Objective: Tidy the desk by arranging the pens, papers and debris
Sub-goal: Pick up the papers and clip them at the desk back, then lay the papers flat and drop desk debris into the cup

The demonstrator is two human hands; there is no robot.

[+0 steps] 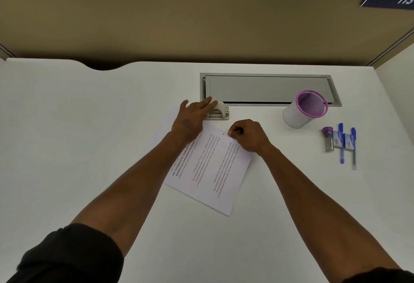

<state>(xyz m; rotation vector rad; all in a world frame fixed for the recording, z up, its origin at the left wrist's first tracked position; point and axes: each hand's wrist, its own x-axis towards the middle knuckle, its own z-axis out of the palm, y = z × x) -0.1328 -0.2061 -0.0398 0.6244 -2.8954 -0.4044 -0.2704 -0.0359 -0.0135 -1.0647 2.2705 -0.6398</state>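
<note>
**Inspector:** Report, starting from the left.

**Operator:** I am watching the left hand (191, 118) lying with fingers straight, pressing down on the hole punch (218, 112), which is sitting at the far corner of the paper stack (209, 170). The stack is lying on the desk (89, 126) at centre, its long axis running from the punch back toward me and slightly right.

**Inspector:** And the right hand?

**Operator:** The right hand (247, 136) is resting on the stack's far edge just right of the punch, fingers clenched; I cannot tell whether it is pinching the sheets. I am judging it the nearer hand for sliding the stack.

**Inspector:** Further right?

**Operator:** The mesh cup (304, 109) is standing empty; the pens (347, 146) are lying beyond it, well apart from both hands, pointing toward me.
</note>
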